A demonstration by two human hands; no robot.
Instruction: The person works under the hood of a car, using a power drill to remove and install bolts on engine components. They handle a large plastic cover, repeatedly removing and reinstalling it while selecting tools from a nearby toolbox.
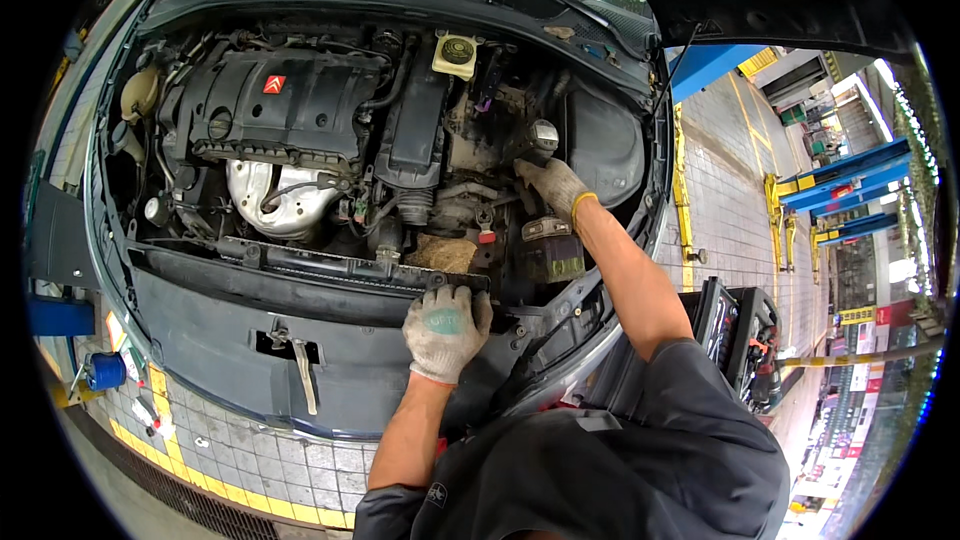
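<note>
My right hand (550, 182), in a grey glove with a yellow cuff, grips a dark cordless power tool (540, 140) by its handle in the right side of the engine bay; its battery (550, 250) hangs below my fingers. My left hand (446, 334), in a pale glove with a green print, rests with fingers curled over the front radiator support (270, 252). Just behind it lies a tan, rough-surfaced piece (440, 255). A red-tipped terminal (486, 237) sits between my hands. The black engine cover (300, 105) and silver heat shield (280, 198) fill the bay's left side.
The raised hood (790, 15) overhangs at upper right. An open black tool case (752, 340) stands beside the car at lower right. Blue and yellow lifts (840, 175) stand across the tiled floor (730, 190). A blue reel (106, 370) is at lower left.
</note>
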